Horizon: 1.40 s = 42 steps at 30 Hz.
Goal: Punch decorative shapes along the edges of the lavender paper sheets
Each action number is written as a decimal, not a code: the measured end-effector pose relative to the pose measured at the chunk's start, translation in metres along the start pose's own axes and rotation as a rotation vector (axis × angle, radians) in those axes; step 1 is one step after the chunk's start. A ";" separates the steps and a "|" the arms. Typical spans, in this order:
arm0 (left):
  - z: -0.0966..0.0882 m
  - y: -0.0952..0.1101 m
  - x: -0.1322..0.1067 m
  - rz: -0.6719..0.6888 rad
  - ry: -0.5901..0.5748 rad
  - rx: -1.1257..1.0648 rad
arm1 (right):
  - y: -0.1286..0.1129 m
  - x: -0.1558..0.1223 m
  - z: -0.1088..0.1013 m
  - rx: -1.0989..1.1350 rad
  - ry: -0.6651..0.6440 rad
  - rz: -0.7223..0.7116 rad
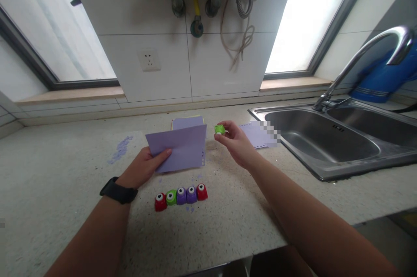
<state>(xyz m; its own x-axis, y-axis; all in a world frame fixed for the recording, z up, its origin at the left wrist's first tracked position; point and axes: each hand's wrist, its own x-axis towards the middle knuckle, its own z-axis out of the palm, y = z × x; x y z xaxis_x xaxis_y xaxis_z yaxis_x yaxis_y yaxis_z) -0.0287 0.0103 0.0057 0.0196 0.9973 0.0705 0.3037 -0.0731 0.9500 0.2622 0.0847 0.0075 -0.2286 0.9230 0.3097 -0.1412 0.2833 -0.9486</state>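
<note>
My left hand (pixel 148 165) grips a sheet of purple paper (pixel 182 148) at its left side, thumb on top, with the sheet tilted above the counter. Small shapes are punched along the sheet's right edge. Just right of the paper, my right hand (pixel 235 140) pinches a small green craft punch (pixel 219 129) between thumb and fingers, apart from the sheet. A row of several craft punches (pixel 181 195) in red, green and purple stands on the counter below the paper, each with a small symbol on its white button.
A purple stack of paper (pixel 187 123) lies behind the held sheet. Another punched purple sheet (pixel 256 134) rests near the steel sink (pixel 321 138) at right. Purple paper bits (pixel 121 150) are heaped at left. A curved faucet (pixel 361 51) and blue container (pixel 381 77) stand beyond.
</note>
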 end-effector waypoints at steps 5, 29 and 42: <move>-0.001 -0.002 0.001 0.063 0.080 0.053 | -0.009 -0.006 0.001 -0.128 -0.063 -0.323; 0.000 0.014 -0.005 0.177 0.124 0.168 | -0.040 -0.024 0.003 -0.336 -0.077 -0.643; -0.001 0.009 -0.005 0.150 0.082 0.130 | -0.029 -0.022 0.004 -0.315 -0.142 -0.533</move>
<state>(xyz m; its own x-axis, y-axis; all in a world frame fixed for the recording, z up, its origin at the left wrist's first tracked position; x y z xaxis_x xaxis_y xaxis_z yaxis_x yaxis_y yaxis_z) -0.0272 0.0043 0.0145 -0.0022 0.9713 0.2377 0.4238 -0.2144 0.8800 0.2675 0.0553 0.0288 -0.3337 0.5963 0.7301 0.0142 0.7776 -0.6286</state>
